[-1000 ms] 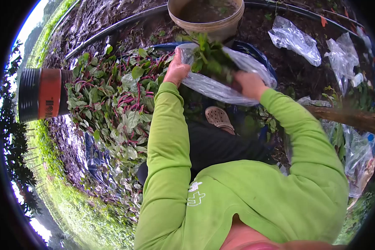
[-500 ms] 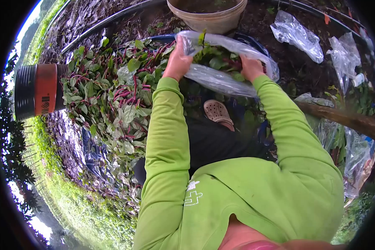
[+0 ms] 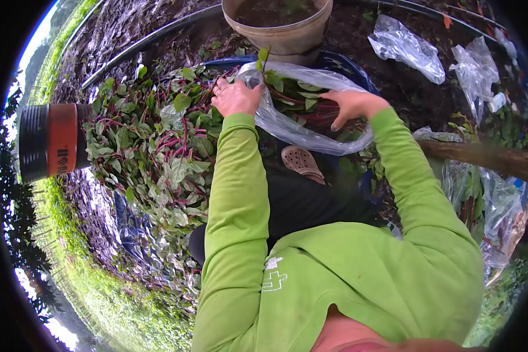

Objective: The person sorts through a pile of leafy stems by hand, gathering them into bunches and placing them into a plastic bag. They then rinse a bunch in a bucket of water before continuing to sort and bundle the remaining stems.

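A clear plastic bag (image 3: 302, 139) lies with its mouth spread wide, leafy greens (image 3: 290, 100) with red-purple stems inside it. My left hand (image 3: 238, 98) is at the bag's left rim, its thumb stretched toward the plastic and its fingers apart over a big heap of cut greens (image 3: 176, 126). Over the right side of the mouth reaches my right hand (image 3: 353, 105), thumb and fingers spread apart among the leaves. One leafy shoot (image 3: 264, 61) sticks up above the far rim. The bottom of the bag is hidden.
A bucket (image 3: 276, 29) of dark liquid stands beyond the bag. To the left lies a black-and-red drum (image 3: 53, 141). Loose plastic bags (image 3: 406, 50) and a wooden pole (image 3: 481, 157) are at the right. My clog (image 3: 300, 161) is just below the bag.
Both hands have let go of the bag's rim. My left hand has moved slightly down and left to the heap; my right has turned inward over the mouth. The rim has settled lower.
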`<state>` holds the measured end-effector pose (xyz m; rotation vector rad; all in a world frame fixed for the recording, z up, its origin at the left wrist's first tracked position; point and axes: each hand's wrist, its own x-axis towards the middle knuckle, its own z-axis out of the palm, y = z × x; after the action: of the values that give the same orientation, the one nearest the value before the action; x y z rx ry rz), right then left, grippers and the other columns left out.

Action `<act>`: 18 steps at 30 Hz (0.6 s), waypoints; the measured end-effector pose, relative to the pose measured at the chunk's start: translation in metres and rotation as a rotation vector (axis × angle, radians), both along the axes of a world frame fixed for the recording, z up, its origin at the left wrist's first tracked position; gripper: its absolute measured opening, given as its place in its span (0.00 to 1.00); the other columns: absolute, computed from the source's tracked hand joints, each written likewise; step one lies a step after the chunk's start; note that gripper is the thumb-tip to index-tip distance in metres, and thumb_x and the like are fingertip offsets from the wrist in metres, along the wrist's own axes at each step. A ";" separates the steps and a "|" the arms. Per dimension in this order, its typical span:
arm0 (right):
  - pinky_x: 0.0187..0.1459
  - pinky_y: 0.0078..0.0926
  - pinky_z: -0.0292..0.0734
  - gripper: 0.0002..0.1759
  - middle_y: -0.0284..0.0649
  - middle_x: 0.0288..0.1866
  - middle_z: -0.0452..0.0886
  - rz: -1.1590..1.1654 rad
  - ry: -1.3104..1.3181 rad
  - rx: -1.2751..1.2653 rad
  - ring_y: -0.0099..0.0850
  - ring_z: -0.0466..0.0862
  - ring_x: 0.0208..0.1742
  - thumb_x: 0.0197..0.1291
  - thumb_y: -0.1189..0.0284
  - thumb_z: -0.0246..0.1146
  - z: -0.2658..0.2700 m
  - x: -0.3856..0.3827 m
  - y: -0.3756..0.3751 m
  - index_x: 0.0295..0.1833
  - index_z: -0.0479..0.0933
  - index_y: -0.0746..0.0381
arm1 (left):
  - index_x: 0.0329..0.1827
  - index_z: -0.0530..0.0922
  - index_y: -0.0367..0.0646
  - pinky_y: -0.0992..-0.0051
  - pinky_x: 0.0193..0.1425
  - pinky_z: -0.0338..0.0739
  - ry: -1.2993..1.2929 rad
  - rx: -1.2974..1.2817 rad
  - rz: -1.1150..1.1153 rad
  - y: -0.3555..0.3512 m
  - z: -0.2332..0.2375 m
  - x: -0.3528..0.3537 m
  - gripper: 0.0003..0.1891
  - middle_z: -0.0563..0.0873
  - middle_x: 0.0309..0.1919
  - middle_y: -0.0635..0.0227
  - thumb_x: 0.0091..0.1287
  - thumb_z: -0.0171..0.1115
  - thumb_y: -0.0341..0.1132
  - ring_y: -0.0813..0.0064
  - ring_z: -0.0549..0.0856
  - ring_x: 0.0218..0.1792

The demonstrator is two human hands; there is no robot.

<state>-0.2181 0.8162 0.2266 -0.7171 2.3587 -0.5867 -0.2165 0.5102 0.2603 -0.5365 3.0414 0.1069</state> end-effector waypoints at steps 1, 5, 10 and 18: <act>0.69 0.38 0.75 0.50 0.56 0.70 0.79 -0.008 -0.006 -0.127 0.45 0.79 0.71 0.47 0.64 0.81 0.007 0.006 0.011 0.78 0.70 0.62 | 0.65 0.85 0.50 0.54 0.74 0.72 -0.029 -0.066 0.000 0.001 -0.007 0.000 0.29 0.77 0.72 0.50 0.65 0.66 0.55 0.52 0.79 0.70; 0.53 0.29 0.82 0.27 0.40 0.48 0.88 -0.697 0.119 -0.697 0.28 0.86 0.50 0.58 0.72 0.75 0.052 0.065 0.044 0.64 0.81 0.65 | 0.59 0.88 0.43 0.55 0.67 0.79 -0.152 0.233 -0.034 -0.002 -0.029 -0.015 0.24 0.88 0.58 0.45 0.68 0.64 0.50 0.49 0.87 0.59; 0.54 0.25 0.81 0.26 0.39 0.50 0.87 -0.550 -0.229 -1.265 0.25 0.85 0.53 0.58 0.78 0.74 0.085 0.120 0.053 0.64 0.80 0.66 | 0.41 0.87 0.36 0.51 0.47 0.85 -0.092 0.787 0.176 -0.014 -0.068 -0.043 0.15 0.91 0.46 0.45 0.71 0.53 0.35 0.47 0.91 0.41; 0.73 0.68 0.61 0.66 0.56 0.82 0.60 -0.840 0.470 -0.164 0.52 0.62 0.81 0.41 0.57 0.85 -0.037 0.129 0.022 0.85 0.57 0.53 | 0.47 0.80 0.39 0.43 0.49 0.84 0.082 1.753 0.711 -0.020 -0.056 -0.023 0.08 0.84 0.36 0.61 0.73 0.53 0.31 0.59 0.84 0.40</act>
<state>-0.0895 0.8383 0.1899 0.1502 3.0561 -1.0518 -0.2392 0.4905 0.2047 -1.1254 1.4687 2.2857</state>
